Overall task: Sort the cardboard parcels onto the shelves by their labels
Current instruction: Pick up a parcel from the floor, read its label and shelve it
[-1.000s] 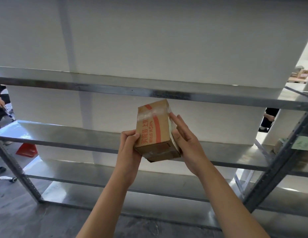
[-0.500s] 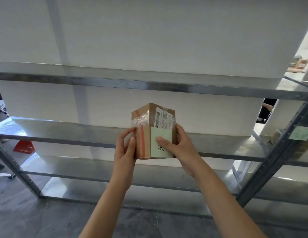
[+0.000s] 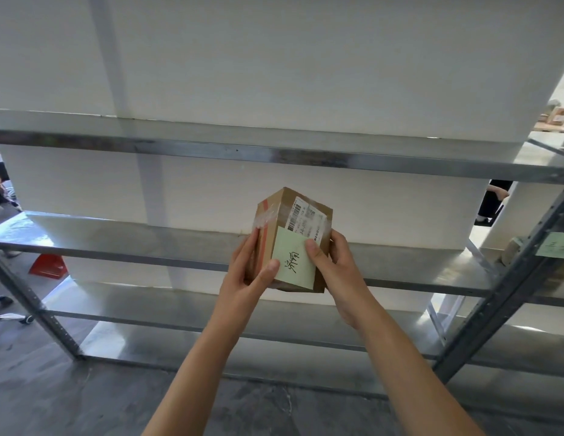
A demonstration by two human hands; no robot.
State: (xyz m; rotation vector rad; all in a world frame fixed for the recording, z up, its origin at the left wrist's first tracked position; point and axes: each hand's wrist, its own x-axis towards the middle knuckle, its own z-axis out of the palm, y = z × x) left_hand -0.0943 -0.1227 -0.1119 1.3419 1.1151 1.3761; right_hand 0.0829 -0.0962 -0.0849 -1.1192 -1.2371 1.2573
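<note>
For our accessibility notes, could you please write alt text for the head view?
The left hand and right hand hold a cardboard parcel before metal shelves, its green handwritten note and barcode label facing the camera.

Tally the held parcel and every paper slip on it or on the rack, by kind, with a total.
Brown cardboard parcel: 1
White printed barcode label: 1
Pale green paper notes: 2, the handwritten note on the parcel and the second note at the grey metal rack's right post
Total: 4
</note>
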